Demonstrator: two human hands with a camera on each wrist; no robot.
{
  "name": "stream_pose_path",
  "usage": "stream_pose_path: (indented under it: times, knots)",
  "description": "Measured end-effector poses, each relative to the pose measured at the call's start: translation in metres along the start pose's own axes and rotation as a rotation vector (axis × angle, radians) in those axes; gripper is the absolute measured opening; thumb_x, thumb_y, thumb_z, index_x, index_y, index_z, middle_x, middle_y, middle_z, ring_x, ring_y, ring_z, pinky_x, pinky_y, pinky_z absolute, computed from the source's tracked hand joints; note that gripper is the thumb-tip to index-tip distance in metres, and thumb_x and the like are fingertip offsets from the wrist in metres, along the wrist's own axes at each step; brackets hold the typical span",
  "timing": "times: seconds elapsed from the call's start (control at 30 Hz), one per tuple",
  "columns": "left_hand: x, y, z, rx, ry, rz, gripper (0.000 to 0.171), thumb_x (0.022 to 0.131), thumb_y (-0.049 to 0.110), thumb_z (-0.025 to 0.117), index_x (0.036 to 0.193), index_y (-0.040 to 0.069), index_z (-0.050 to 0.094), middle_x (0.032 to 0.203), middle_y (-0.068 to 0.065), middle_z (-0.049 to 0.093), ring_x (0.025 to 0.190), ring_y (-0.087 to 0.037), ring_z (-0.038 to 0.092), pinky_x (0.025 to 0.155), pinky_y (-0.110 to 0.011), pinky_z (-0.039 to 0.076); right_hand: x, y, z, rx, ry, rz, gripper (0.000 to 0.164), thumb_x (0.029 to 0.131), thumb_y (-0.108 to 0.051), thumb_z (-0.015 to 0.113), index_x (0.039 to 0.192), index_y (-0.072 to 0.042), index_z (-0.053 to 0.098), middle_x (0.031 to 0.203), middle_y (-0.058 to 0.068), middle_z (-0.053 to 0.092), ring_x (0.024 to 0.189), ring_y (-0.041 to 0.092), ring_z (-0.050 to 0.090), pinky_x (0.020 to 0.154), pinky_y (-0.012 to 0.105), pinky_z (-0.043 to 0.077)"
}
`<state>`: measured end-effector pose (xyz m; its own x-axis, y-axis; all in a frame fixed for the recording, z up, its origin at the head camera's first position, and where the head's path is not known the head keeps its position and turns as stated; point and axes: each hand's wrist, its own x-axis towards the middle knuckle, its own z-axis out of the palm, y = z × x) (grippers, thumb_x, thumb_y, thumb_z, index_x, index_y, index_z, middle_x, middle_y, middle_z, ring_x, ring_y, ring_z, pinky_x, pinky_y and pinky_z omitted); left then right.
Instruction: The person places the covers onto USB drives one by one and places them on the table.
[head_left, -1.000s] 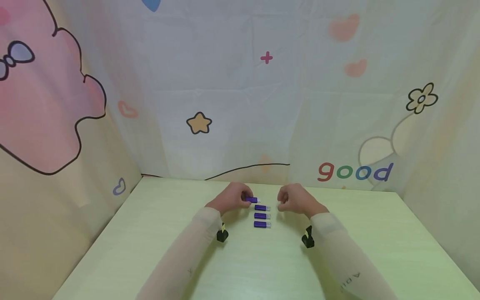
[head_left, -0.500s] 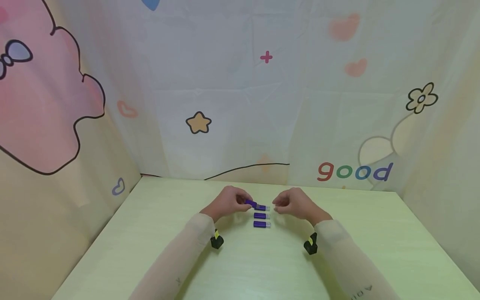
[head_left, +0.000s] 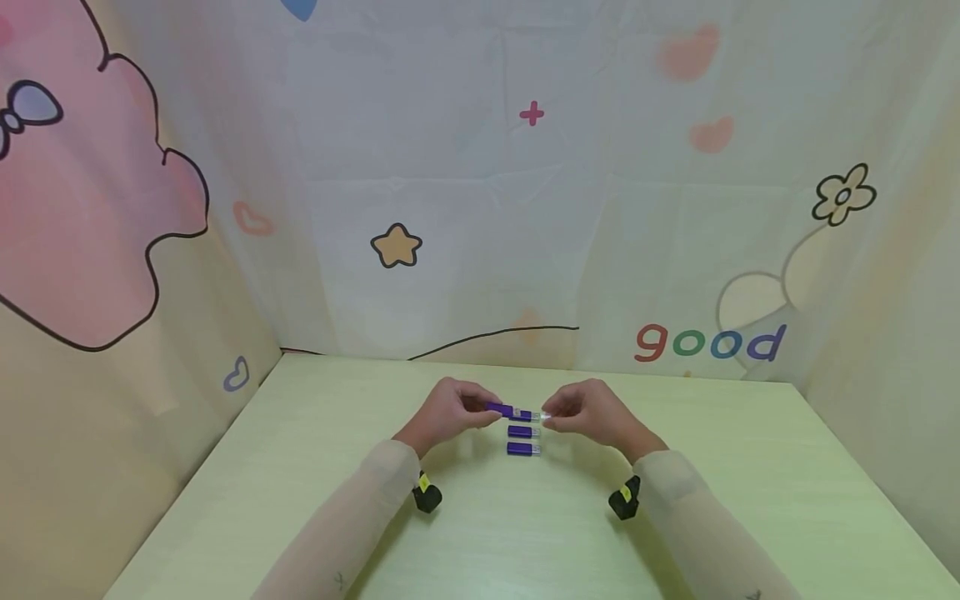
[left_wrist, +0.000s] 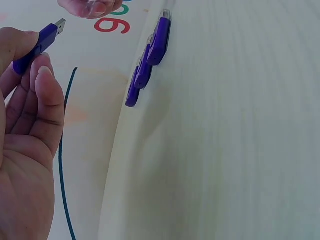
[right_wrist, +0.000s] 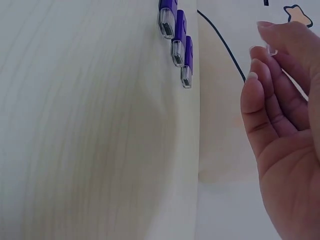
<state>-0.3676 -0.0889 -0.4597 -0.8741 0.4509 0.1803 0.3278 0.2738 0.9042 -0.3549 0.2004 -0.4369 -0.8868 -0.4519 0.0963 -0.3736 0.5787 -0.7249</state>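
Observation:
My left hand [head_left: 450, 412] pinches a purple USB flash drive [left_wrist: 36, 49] between thumb and fingers, its bare metal plug [left_wrist: 60, 26] pointing towards the right hand. A small clear cap [right_wrist: 270, 50] is at the fingertips of my right hand [head_left: 596, 412], which pinches it a short gap away from the plug. Below the hands, three more purple flash drives lie in a column on the table, the near one [head_left: 523, 449], the middle one [head_left: 523, 432] and the far one [head_left: 525, 416]. Clear caps cover their plug ends. The held drive partly overlaps the far one in the head view.
The pale wooden table [head_left: 480, 533] ends at a printed curtain [head_left: 465, 292] behind the hands, with further curtains at both sides. A small black camera [head_left: 427, 497] is strapped to the left wrist, another black camera [head_left: 624, 500] to the right.
The left hand has come slightly nearer and left with its flash drive, now held level after a brief tilt. The right hand has moved left, and the clear cap now shows at its fingertips.

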Motion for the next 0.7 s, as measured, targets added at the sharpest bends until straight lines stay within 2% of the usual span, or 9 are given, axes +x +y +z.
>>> stream_pose_path:
  times: [0.1, 0.33, 0.5, 0.7]
  knots:
    - [-0.002, -0.002, 0.002, -0.031, 0.005, 0.016, 0.018, 0.085, 0.026, 0.085, 0.100, 0.017, 0.082, 0.092, -0.003, 0.077, 0.075, -0.016, 0.068, 0.068, -0.029, 0.058, -0.003, 0.000, 0.001, 0.025, 0.006, -0.006, 0.026, 0.087, -0.028, 0.083, 0.105, -0.010, 0.080, 0.098, -0.001, 0.078, 0.087, 0.016, 0.069, 0.078, 0.028, 0.059]
    - [-0.008, -0.001, 0.005, -0.117, 0.014, 0.056, 0.021, 0.086, 0.022, 0.085, 0.103, 0.011, 0.081, 0.093, -0.006, 0.078, 0.075, -0.017, 0.070, 0.072, -0.040, 0.062, -0.007, -0.004, 0.004, 0.085, 0.010, 0.005, 0.031, 0.088, -0.031, 0.082, 0.109, -0.008, 0.079, 0.099, 0.000, 0.078, 0.088, 0.016, 0.071, 0.081, 0.028, 0.060]
    - [-0.011, 0.005, 0.007, -0.148, 0.012, 0.055, 0.019, 0.086, 0.019, 0.084, 0.103, 0.010, 0.081, 0.095, -0.006, 0.078, 0.074, -0.018, 0.070, 0.072, -0.037, 0.062, -0.008, -0.009, 0.004, 0.126, 0.006, -0.016, 0.030, 0.088, -0.030, 0.083, 0.108, -0.007, 0.080, 0.099, 0.002, 0.078, 0.087, 0.019, 0.070, 0.079, 0.027, 0.059]
    - [-0.013, 0.009, 0.009, -0.167, -0.002, 0.053, 0.019, 0.087, 0.017, 0.083, 0.104, 0.008, 0.081, 0.097, -0.007, 0.078, 0.075, -0.018, 0.069, 0.071, -0.033, 0.061, -0.010, -0.012, 0.005, 0.164, 0.004, -0.048, 0.024, 0.087, -0.029, 0.083, 0.104, -0.012, 0.081, 0.099, 0.005, 0.079, 0.088, 0.022, 0.069, 0.078, 0.027, 0.059]
